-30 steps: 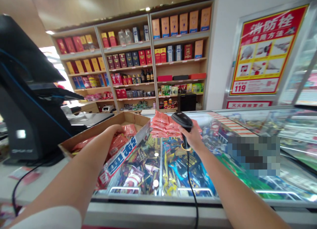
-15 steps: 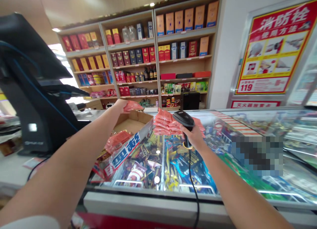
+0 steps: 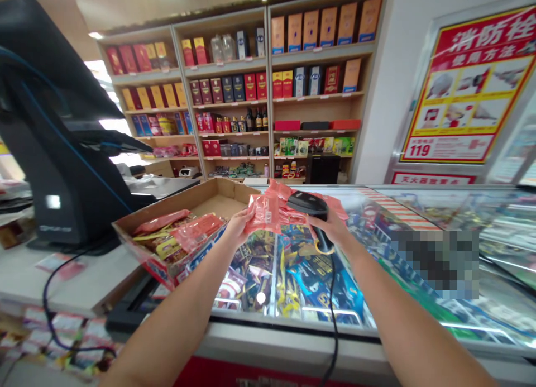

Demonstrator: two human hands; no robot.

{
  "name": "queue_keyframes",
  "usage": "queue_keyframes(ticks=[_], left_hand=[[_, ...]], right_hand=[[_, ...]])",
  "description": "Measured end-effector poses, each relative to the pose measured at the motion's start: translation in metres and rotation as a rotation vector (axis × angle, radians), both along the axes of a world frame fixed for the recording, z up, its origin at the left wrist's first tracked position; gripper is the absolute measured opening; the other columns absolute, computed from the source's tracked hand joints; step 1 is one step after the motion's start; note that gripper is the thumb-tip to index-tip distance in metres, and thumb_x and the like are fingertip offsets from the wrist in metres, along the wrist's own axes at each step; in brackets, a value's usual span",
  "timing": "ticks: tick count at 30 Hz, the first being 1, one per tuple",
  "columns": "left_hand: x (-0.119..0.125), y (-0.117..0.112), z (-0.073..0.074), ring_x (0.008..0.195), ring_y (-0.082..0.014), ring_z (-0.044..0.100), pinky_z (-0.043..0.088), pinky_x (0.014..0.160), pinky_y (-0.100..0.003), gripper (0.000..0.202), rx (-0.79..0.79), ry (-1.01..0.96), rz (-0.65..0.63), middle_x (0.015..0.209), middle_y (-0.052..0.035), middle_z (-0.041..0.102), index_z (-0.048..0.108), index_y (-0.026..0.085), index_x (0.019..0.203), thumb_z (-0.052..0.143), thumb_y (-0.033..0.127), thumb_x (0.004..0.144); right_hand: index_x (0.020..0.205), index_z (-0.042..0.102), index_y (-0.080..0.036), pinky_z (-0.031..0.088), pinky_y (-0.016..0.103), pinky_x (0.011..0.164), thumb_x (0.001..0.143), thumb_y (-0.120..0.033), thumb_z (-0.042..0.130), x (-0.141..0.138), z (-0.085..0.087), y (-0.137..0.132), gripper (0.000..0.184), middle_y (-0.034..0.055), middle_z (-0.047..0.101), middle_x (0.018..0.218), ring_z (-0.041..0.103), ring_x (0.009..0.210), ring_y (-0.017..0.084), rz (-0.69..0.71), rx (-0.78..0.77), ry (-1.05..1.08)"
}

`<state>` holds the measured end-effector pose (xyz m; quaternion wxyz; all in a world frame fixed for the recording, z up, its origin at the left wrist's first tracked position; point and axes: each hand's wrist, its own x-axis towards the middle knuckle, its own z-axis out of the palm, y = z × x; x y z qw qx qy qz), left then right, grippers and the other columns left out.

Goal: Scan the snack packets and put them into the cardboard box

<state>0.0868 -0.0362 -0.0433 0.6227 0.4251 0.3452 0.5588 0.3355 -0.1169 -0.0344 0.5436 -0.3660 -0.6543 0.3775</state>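
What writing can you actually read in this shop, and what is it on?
"消防栓": top of the red poster.
"使用方法": same poster, second line.
"119": poster's lower left corner.
Too blurred: red sign below it, packet label in left hand, shelf boxes, cardboard box print.
None visible: scanner in right hand.

Red packet [image 3: 268, 213] under scanner [image 3: 310, 207]

Bright; window glare; warped, blurred edges
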Motion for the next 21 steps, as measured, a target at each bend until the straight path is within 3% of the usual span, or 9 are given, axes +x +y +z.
queue_keyframes(ticks=[4,8,21], left_hand=[[-0.006,0.004,-0.006,0.046,-0.0106,0.057,0.047,0.046,-0.021,0.026,0.054,0.130,-0.066,0.056,0.0006,0.063,0.067,0.011,0.080,0.082,0.023,0.063],[-0.006,0.007,-0.005,0.047,-0.0120,0.058,0.045,0.049,-0.022,0.031,0.103,0.193,-0.102,0.053,0.0002,0.061,0.068,0.011,0.073,0.086,0.029,0.055],[-0.009,0.000,-0.001,0.046,-0.0091,0.051,0.038,0.050,-0.021,0.033,0.116,0.261,-0.090,0.053,0.0012,0.059,0.066,0.012,0.065,0.086,0.035,0.054]], right_hand=[[0.076,0.059,-0.019,0.037,0.023,0.037,0.072,-0.045,0.078,0.002,0.000,-0.002,0.033,-0.0037,0.056,0.045,0.047,0.034,0.011,0.211,-0.161,-0.180],[0.078,0.057,-0.018,0.037,0.022,0.037,0.072,-0.045,0.079,0.001,0.000,-0.004,0.035,-0.0048,0.055,0.045,0.047,0.034,0.011,0.214,-0.193,-0.260],[0.101,0.061,-0.017,0.036,0.023,0.038,0.073,-0.045,0.077,-0.006,0.003,-0.013,0.043,-0.0054,0.057,0.049,0.049,0.037,0.012,0.223,-0.150,-0.292]])
